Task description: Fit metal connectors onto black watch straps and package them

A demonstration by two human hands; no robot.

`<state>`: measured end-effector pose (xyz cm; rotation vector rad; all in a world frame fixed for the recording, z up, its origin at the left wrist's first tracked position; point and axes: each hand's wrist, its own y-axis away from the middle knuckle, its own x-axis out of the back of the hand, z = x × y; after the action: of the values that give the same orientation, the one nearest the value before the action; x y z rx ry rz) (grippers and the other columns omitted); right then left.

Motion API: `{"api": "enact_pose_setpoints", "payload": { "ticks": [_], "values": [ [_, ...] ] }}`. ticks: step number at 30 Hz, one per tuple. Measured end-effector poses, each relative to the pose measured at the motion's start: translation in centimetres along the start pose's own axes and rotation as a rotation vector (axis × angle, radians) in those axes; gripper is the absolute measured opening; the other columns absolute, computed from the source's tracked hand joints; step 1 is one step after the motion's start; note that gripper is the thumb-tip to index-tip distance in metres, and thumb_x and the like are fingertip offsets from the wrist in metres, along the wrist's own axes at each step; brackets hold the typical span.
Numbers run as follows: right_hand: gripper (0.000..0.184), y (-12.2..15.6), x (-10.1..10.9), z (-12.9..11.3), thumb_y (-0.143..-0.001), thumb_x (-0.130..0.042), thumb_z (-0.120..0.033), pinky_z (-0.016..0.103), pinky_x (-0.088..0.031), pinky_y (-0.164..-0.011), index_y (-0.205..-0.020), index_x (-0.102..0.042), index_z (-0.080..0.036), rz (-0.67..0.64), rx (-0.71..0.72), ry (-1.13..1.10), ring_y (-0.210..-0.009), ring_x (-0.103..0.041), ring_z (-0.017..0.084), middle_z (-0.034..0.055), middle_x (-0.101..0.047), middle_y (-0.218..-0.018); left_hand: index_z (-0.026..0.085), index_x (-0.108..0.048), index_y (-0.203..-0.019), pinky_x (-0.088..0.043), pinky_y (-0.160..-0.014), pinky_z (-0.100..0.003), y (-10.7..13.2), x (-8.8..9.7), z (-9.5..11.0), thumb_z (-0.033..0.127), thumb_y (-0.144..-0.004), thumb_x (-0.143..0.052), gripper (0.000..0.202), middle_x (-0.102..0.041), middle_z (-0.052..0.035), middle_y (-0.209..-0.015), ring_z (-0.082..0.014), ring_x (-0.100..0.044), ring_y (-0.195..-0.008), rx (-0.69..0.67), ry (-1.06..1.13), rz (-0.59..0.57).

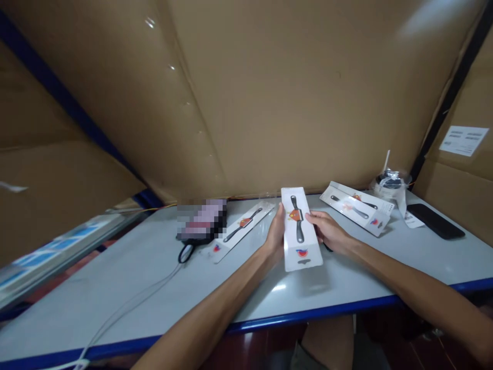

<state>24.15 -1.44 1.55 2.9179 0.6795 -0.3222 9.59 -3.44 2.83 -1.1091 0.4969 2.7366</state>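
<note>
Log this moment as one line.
left hand: holding white package | right hand: touching package's edge | table: more packages, black phone

One head-worn camera gives the only view, looking forward and down from behind and above the left hand [275,228] and right hand [327,231]. It sits near them, with the forearms [215,290] reaching away from it. The wide frame takes in the surface [96,282] to either side of the hands, the cardboard wall [277,92] beyond and above them, and part of a leg [327,344] below them.
</note>
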Motion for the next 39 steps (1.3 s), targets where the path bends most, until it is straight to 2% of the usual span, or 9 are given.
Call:
{"api": "enact_pose_setpoints", "payload": {
  "ticks": [2, 4, 8, 11, 14, 25, 30, 34, 39],
  "values": [
    [0.039, 0.5, -0.6, 0.0, -0.08, -0.071, -0.055, 0.021, -0.022, -0.038, -0.08, -0.054, -0.02, -0.05, -0.008, 0.06, -0.041, -0.041, 0.008, -0.0062, -0.051, -0.056, 0.005, -0.064, -0.126, -0.059, -0.083, -0.054, 0.2, 0.2, 0.7, 0.061, -0.1, -0.027, 0.072, -0.076, -0.019, -0.095, -0.0349, -0.075, -0.084, 0.076, 0.074, -0.022],
    [0.04, 1.2, -0.9, -0.3, -0.086, -0.063, -0.058, 0.021, -0.025, -0.039, -0.078, -0.05, -0.021, -0.018, 0.084, 0.197, -0.042, -0.042, 0.008, -0.0055, -0.052, -0.058, 0.003, -0.063, -0.128, -0.059, -0.083, -0.054, 0.3, 0.3, 1.4, 0.053, -0.101, -0.028, 0.067, -0.076, -0.0193, -0.093, -0.0342, -0.076, -0.082, 0.062, 0.132, -0.01],
    [0.028, 2.8, -1.4, -0.5, -0.1, -0.048, -0.047, 0.024, -0.038, -0.051, -0.089, -0.055, -0.022, 0.193, 0.584, 0.643, -0.052, -0.05, 0.01, -0.0022, -0.061, -0.07, 0.005, -0.064, -0.125, -0.061, -0.079, -0.045, 0.6, 0.6, 2.8, 0.038, -0.1, -0.036, 0.05, -0.077, -0.0151, -0.087, -0.028, -0.075, -0.074, -0.088, 0.207, 0.117],
    [0.02, 3.8, -1.8, -0.1, -0.1, -0.052, -0.04, 0.026, -0.044, -0.058, -0.102, -0.059, -0.021, 0.106, 0.933, 0.913, -0.058, -0.054, 0.011, 0.0016, -0.066, -0.083, 0.005, -0.066, -0.118, -0.062, -0.072, -0.043, 0.6, 1.0, 3.4, 0.037, -0.098, -0.037, 0.048, -0.076, -0.0145, -0.083, -0.0267, -0.074, -0.068, -0.169, 0.226, 0.124],
    [0.017, 4.2, -2.0, 0.2, -0.098, -0.059, -0.037, 0.026, -0.045, -0.056, -0.103, -0.06, -0.02, 0.074, 1.138, 1.03, -0.057, -0.054, 0.011, 0.0038, -0.068, -0.09, 0.004, -0.068, -0.11, -0.061, -0.067, -0.041, 0.4, 1.2, 3.6, 0.033, -0.095, -0.038, 0.044, -0.075, -0.0141, -0.078, -0.0257, -0.072, -0.063, -0.211, 0.217, 0.113],
    [0.012, 3.5, -1.7, 0.3, -0.101, -0.059, -0.03, 0.026, -0.046, -0.057, -0.105, -0.06, -0.018, 0.11, 1.233, 1.16, -0.061, -0.056, 0.011, 0.0047, -0.067, -0.091, 0.006, -0.068, -0.104, -0.062, -0.07, -0.043, 0.4, 1.2, 3.7, 0.026, -0.091, -0.038, 0.038, -0.075, -0.0149, -0.078, -0.0276, -0.073, -0.066, -0.19, 0.242, 0.15],
    [0.015, 3.6, -1.6, 0.0, -0.101, -0.058, -0.029, 0.031, -0.052, -0.071, -0.11, -0.06, -0.018, 0.179, 1.268, 1.326, -0.084, -0.065, 0.019, 0.0094, -0.067, -0.1, 0.007, -0.067, -0.11, -0.061, -0.072, -0.048, -0.1, 1.8, 4.0, 0.026, -0.09, -0.04, 0.039, -0.076, -0.0164, -0.085, -0.0312, -0.075, -0.075, -0.197, 0.283, 0.172],
    [0.012, 3.8, -2.1, -0.1, -0.099, -0.057, -0.021, 0.038, -0.051, -0.08, -0.109, -0.061, -0.017, 0.178, 1.305, 1.396, -0.094, -0.061, 0.024, 0.013, -0.066, -0.104, 0.007, -0.066, -0.112, -0.061, -0.072, -0.047, -0.3, 2.1, 4.0, 0.033, -0.096, -0.036, 0.043, -0.075, -0.0163, -0.086, -0.0294, -0.074, -0.072, -0.197, 0.328, 0.198],
    [0.015, 4.1, -2.6, 0.2, -0.091, -0.053, -0.007, 0.038, -0.045, -0.08, -0.091, -0.063, -0.018, 0.169, 1.385, 1.375, -0.09, -0.058, 0.023, 0.0102, -0.067, -0.098, 0.006, -0.067, -0.116, -0.061, -0.072, -0.05, -0.2, 1.8, 3.4, 0.049, -0.097, -0.042, 0.053, -0.076, -0.0198, -0.093, -0.0318, -0.074, -0.076, -0.175, 0.322, 0.089]
  ]
}}
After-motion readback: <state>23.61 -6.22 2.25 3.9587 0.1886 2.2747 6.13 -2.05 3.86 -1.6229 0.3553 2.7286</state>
